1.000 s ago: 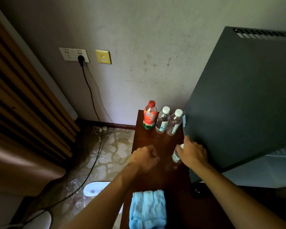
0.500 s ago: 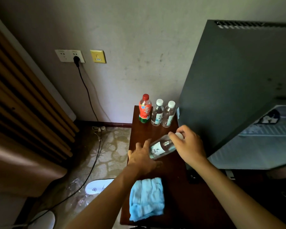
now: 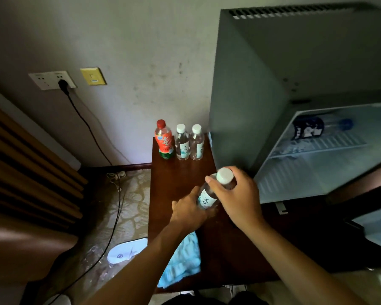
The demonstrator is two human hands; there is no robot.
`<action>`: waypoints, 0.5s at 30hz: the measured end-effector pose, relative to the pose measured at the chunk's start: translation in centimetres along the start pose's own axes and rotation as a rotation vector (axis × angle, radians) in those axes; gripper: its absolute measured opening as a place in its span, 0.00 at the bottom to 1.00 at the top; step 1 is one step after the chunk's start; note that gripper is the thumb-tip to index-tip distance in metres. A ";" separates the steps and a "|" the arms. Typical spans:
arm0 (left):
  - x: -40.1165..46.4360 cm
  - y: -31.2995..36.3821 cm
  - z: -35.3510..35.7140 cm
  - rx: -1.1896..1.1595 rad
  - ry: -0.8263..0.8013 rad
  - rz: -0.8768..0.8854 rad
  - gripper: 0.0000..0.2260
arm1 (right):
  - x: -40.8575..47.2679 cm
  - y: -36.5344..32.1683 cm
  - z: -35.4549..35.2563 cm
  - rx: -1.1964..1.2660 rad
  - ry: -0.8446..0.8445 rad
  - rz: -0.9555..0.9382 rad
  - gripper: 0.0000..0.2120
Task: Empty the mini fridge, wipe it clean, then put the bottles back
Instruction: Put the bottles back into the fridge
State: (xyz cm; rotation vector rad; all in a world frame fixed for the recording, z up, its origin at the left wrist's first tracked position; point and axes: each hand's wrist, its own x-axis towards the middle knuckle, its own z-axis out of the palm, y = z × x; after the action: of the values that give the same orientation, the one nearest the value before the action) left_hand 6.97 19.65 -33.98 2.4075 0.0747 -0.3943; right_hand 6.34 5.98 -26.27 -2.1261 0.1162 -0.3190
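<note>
Both forearms reach forward over the dark wooden table (image 3: 176,172), meeting at one small clear water bottle (image 3: 209,195) held tilted above its middle. The right hand (image 3: 238,198) comes in from the lower right, its fingers and thumb curled round the bottle's neck and shoulder just under the white cap (image 3: 224,175) — wrist bent, back of the hand toward the camera. The left hand (image 3: 188,211) sits lower, at the bottle's base, fingers wrapped round the labelled lower part. At the table's far end stand three bottles in a row: a red-capped soda bottle (image 3: 164,139) and two white-capped water bottles (image 3: 182,142), (image 3: 196,142), upright and just beside one another. A light-blue cloth (image 3: 180,263) lies at the near edge, partly under the left forearm. To the right the grey mini fridge (image 3: 251,95) stands open — one bottle with a dark label (image 3: 310,128) lies on its side on the upper shelf.
</note>
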 end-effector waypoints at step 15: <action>-2.1 6.0 4.9 -0.072 0.078 0.052 0.25 | -1.9 7.9 -5.7 -0.061 -0.248 0.113 0.34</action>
State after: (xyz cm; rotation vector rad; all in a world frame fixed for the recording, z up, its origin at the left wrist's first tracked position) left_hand 4.63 12.07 -33.08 2.3479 0.0596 -0.2686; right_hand 3.32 -2.57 -30.30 -2.1908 0.1022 0.0163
